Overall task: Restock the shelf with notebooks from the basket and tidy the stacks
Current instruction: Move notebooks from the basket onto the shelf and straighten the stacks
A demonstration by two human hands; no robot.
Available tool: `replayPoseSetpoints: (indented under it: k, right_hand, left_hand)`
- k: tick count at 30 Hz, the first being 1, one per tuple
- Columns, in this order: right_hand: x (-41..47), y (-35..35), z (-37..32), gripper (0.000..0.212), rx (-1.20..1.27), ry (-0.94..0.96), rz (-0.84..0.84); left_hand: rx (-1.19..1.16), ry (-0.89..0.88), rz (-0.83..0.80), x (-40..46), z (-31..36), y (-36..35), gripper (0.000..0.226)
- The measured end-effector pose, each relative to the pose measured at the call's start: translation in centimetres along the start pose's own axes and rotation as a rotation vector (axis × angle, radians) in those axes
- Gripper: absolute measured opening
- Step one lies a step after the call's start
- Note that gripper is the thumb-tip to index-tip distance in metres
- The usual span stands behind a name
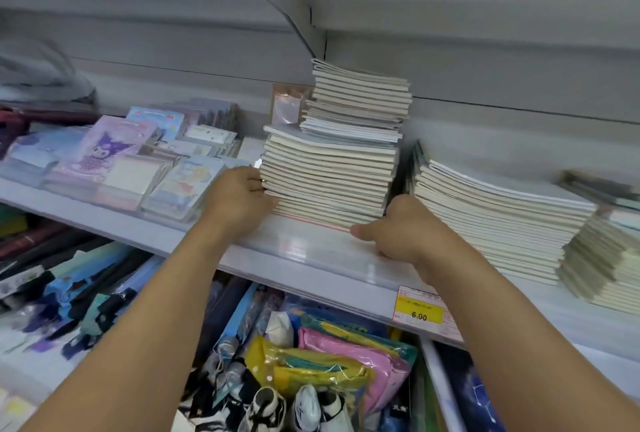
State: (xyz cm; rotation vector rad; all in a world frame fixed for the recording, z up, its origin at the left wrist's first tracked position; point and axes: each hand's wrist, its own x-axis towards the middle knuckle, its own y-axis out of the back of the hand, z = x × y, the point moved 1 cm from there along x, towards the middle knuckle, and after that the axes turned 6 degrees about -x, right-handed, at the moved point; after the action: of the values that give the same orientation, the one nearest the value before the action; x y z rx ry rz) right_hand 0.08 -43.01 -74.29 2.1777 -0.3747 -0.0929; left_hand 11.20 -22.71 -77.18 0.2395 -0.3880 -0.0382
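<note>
A tall stack of cream-edged notebooks point(332, 168) stands on the white shelf point(304, 251); its upper half sits shifted to the right of the lower half. My left hand point(239, 199) presses against the stack's lower left side, fingers tucked at its edge. My right hand point(398, 227) cups the stack's lower right corner, thumb lying on the shelf's front lip. To the right lies a lower, wider notebook stack point(491, 220), then a smaller one point(602, 269) at the edge. No basket is in view.
Cartoon-print notepads point(110, 161) fill the shelf's left part. A yellow price tag point(419, 307) reading 6.00 hangs on the shelf lip. Below are packaged goods and pouches point(332, 355). A shelf bracket point(287, 9) runs overhead.
</note>
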Motion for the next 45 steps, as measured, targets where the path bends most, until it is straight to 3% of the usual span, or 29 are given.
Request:
replayPoseSetpoints:
  k: [4, 10, 13, 15, 21, 29, 33, 37, 45]
  right_hand:
    - [1.1, -0.2, 0.9, 0.026, 0.193, -0.053, 0.001]
    - [2.6, -0.7, 3.0, 0.012, 0.229, -0.084, 0.15]
    - [2.4, -0.9, 3.3, 0.021, 0.281, -0.047, 0.184]
    - [2.1, -0.8, 3.2, 0.034, 0.258, -0.003, 0.201]
    - [2.0, -0.8, 2.8, 0.03, 0.109, 0.056, 0.311]
    - [2.3, -1.0, 2.4, 0.03, -0.02, 0.092, 0.415]
    - [2.3, -0.6, 1.5, 0.024, 0.004, 0.024, 0.34]
    - [1.5, 0.6, 1.3, 0.024, 0.025, 0.007, 0.175]
    - [2.6, -0.8, 2.1, 0.027, -0.184, 0.105, 0.408]
  left_hand:
    - [-0.072, -0.009, -0.063, 0.3, -0.6, 0.3, 0.033]
    - [-0.068, -0.057, -0.026, 0.0, -0.5, -0.2, 0.035]
    - [-0.034, -0.062, 0.012, 0.1, -0.3, -0.1, 0.028]
    - [-0.037, -0.04, 0.015, 0.3, -0.4, 0.0, 0.023]
    - [0.023, 0.041, 0.075, 0.8, -0.7, -0.4, 0.012]
    - [-0.08, 0.166, 0.159, 2.5, -1.6, -0.1, 0.025]
    - [-0.067, 0.15, 0.166, 2.6, -2.0, -0.2, 0.02]
    - [0.007, 0.11, 0.182, 2.0, -1.9, -0.4, 0.032]
    - [-0.01, 0.15, 0.216, 2.5, -2.0, -0.2, 0.03]
